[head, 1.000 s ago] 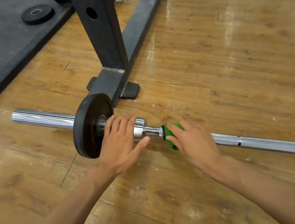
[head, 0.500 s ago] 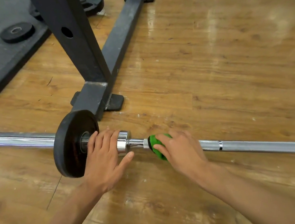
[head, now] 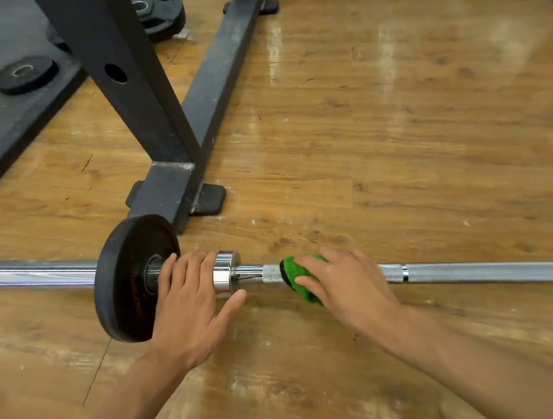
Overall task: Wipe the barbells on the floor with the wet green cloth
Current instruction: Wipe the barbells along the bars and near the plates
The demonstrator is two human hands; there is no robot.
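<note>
Here, the black weight plate [head: 128, 278] sits on the barbell [head: 482, 270] just left of the left hand [head: 190, 308], whose fingers [head: 185, 271] lie straight and relaxed across the sleeve beside the chrome collar [head: 227, 271]. Right of those fingers a short bare stretch of shaft shows. Then comes the green cloth [head: 296, 276], wrapped around the bar and grasped by the curled fingers of the right hand [head: 345, 284]. Beyond them the knurled shaft runs on along the wooden floor [head: 396, 126].
</note>
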